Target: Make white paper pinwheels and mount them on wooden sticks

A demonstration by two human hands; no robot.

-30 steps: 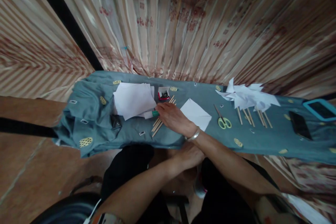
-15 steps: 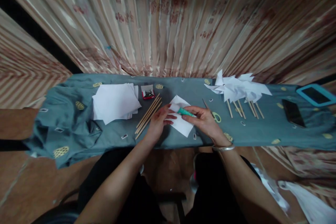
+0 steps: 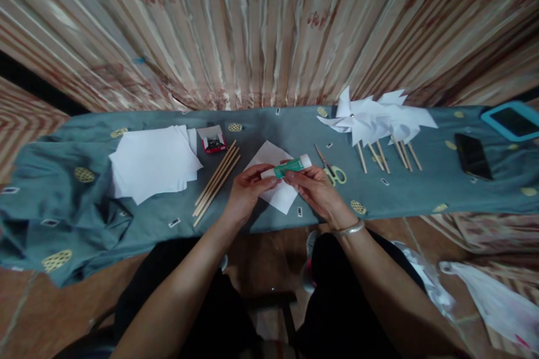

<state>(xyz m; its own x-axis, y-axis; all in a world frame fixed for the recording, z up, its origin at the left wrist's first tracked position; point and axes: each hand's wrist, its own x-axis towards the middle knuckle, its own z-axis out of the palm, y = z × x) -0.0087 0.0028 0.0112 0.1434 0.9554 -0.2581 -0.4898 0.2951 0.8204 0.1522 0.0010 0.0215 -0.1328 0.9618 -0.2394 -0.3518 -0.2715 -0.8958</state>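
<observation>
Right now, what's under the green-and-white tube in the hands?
A white sheet lies below the tube, its far and near corners visible. The left hand, right hand and tube hide part of its middle from view.

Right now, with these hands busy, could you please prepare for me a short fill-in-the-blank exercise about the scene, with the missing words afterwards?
1. The left hand and the right hand hold one tube, which is white and ____.
2. The bracelet is on the person's ____ wrist.
3. In the picture, the loose sticks lie to the ____ of the scissors.
4. The open box is white and ____.

Missing words: green; right; left; red.
</observation>
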